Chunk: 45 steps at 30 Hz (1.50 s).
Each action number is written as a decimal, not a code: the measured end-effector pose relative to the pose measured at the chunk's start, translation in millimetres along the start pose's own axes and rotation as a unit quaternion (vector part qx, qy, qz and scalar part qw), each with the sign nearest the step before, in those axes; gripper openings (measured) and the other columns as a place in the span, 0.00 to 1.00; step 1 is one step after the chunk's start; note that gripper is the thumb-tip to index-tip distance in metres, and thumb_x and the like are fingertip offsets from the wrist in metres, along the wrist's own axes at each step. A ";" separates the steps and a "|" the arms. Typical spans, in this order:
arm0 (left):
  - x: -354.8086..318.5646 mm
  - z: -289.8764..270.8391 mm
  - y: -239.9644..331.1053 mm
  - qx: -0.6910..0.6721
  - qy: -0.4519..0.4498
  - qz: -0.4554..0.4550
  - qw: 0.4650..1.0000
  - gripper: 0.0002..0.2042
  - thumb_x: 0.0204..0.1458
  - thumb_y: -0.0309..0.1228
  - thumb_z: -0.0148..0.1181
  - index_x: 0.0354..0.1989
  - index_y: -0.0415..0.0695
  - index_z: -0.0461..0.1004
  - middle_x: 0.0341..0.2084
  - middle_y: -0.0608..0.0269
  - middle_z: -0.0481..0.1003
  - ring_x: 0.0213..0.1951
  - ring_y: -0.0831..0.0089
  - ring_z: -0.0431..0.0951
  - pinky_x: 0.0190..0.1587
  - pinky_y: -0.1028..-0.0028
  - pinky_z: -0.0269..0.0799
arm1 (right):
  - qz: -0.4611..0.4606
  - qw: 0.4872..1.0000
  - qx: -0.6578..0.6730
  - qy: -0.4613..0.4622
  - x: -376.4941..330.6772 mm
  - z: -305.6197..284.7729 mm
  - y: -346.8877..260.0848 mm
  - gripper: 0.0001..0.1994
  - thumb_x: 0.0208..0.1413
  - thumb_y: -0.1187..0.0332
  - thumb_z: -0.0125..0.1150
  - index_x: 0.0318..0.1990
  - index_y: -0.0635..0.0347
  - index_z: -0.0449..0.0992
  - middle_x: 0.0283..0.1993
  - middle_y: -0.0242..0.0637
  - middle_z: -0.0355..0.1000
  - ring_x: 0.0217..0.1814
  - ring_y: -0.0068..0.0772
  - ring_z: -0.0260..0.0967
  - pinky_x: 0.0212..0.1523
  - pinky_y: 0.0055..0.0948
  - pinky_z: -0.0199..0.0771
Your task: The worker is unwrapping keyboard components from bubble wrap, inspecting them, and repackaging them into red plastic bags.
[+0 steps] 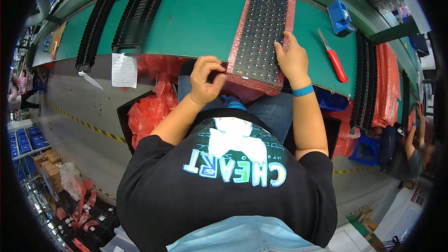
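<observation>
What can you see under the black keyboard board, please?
Red bubble wrap shows beneath the black board, past its side and near edges, with the green table under most of that. The board covers the middle, so whether anything else lies between cannot be seen.

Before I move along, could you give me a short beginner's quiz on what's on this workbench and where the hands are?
1. Which hand rests at the right-hand edge of the black key panel?
A) left
B) right
C) neither
2. True or false: the red-handled knife lies to the right of the black key panel.
3. Fill in the blank: directly beneath the black key panel is pinkish-red ______.

Key:
1. B, the right hand.
2. True.
3. Bubble wrap.
</observation>
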<state>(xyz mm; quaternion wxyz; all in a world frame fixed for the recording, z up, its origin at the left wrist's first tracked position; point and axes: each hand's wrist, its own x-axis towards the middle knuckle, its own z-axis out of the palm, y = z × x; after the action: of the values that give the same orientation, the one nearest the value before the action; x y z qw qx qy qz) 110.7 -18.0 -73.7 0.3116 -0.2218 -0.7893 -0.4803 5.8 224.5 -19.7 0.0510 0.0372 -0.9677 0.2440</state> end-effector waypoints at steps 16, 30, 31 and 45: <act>15.1 16.0 13.7 -0.473 -0.042 -0.585 0.657 0.19 0.61 0.41 0.59 0.46 0.33 0.77 0.38 0.54 0.81 0.35 0.71 0.81 0.38 0.75 0.77 | -0.016 0.999 -0.032 -0.008 0.9 6.6 6.0 0.21 0.59 0.57 0.58 0.57 0.52 0.71 0.38 0.49 0.80 0.37 0.58 0.77 0.36 0.48 0.76; 13.3 30.0 4.2 -0.436 -0.072 -0.580 0.684 0.14 0.59 0.29 0.61 0.46 0.29 0.75 0.36 0.49 0.81 0.31 0.69 0.82 0.32 0.76 0.80 | -0.033 0.996 -0.070 0.033 -1.6 7.3 3.6 0.19 0.58 0.58 0.61 0.56 0.50 0.74 0.28 0.40 0.78 0.31 0.49 0.77 0.31 0.43 0.75; 13.7 30.7 4.0 -0.439 -0.070 -0.579 0.684 0.13 0.59 0.29 0.60 0.46 0.29 0.75 0.36 0.49 0.81 0.31 0.69 0.82 0.32 0.76 0.79 | -0.032 0.996 -0.074 0.024 -1.7 6.2 2.1 0.19 0.58 0.58 0.60 0.55 0.51 0.74 0.30 0.41 0.79 0.32 0.50 0.77 0.33 0.44 0.75; -4.8 -7.3 51.0 -0.385 -0.085 -0.597 0.699 0.09 0.57 0.24 0.60 0.42 0.30 0.78 0.35 0.56 0.81 0.32 0.74 0.79 0.34 0.79 0.76 | -0.157 0.982 -0.053 0.091 176.4 -13.0 19.0 0.21 0.51 0.54 0.68 0.46 0.60 0.81 0.32 0.42 0.78 0.36 0.39 0.76 0.41 0.34 0.76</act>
<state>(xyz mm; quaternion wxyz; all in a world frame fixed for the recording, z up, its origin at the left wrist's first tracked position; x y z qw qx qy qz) 149.2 -2.3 -42.9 -0.2207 0.1553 -0.5258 -0.8066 -170.0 239.0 3.4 0.1784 0.1631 -0.9527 0.1840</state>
